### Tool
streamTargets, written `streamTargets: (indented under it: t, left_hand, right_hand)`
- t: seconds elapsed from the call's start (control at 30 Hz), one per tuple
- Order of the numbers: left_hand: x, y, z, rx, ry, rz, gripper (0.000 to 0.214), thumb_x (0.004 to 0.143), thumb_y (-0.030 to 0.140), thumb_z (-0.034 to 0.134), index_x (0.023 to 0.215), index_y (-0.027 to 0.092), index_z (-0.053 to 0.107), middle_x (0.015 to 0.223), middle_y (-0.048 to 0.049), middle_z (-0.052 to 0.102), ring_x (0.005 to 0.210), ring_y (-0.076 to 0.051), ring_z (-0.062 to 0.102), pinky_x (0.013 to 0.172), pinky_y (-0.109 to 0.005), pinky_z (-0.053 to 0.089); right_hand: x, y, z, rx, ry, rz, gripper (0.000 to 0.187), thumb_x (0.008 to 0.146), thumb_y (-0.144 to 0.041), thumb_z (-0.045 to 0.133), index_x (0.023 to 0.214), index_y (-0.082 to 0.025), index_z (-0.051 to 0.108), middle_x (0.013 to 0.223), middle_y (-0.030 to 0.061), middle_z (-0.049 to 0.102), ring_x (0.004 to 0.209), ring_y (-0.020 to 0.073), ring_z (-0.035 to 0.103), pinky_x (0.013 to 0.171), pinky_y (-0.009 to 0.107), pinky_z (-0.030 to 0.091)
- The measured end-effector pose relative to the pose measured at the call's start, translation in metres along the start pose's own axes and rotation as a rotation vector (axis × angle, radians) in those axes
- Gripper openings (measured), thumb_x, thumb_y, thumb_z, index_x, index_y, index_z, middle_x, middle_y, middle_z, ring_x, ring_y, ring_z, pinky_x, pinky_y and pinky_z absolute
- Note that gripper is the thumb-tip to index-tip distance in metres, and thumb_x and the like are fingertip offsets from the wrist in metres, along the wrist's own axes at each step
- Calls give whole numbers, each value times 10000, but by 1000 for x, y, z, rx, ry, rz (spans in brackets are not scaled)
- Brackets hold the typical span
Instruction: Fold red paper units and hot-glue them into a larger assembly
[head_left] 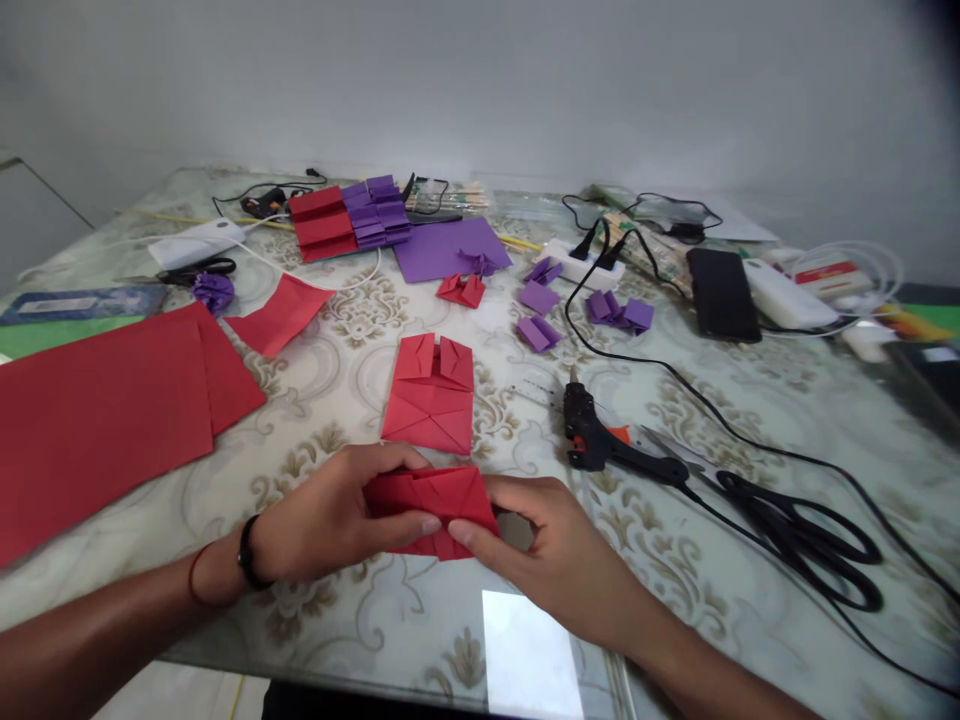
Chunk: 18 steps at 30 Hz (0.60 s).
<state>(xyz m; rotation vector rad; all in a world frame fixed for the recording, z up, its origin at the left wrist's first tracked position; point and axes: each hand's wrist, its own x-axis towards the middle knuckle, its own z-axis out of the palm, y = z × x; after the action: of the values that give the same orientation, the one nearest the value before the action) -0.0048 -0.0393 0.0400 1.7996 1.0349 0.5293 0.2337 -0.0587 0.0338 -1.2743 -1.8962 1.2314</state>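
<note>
A folded red paper piece (446,493) is held between both hands above the table's near middle. My left hand (341,510) grips its left side, thumb across the front and fingers behind. My right hand (536,545) pinches its right side, with the thumb tip close to the left thumb. The fingers behind the paper are partly hidden. Just beyond lies a creased red paper (429,415) with two flaps folded at its far end. Farther back sits a small red folded piece (463,290).
A black glue gun (600,440) and black-handled scissors (795,530) lie at right, with cords alongside. Large red sheets (105,410) cover the left. Purple folded pieces (538,297), a white power strip (581,262) and a black phone (721,295) are at the back.
</note>
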Motion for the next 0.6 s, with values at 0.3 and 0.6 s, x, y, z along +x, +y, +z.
streamTargets:
  t: [0.3, 0.6]
  left_hand:
    - [-12, -2, 14, 512, 524, 522, 387, 963, 316, 776, 1284, 249, 570, 1186, -70, 554, 1046, -213, 621, 836, -330, 603]
    - [-17, 6, 9, 665, 521, 697, 120, 942, 167, 737, 1008, 246, 675, 1100, -54, 480, 1027, -236, 502, 913, -421, 552]
  right_hand:
    - [-2, 1, 5, 168, 20, -28, 179, 978, -306, 671, 981, -237, 837, 840, 17, 805, 788, 194, 735, 698, 277, 577]
    - [-5, 0, 7, 175, 22, -76, 195, 1000, -300, 665, 1059, -265, 847, 852, 4, 803, 806, 191, 736, 729, 282, 576]
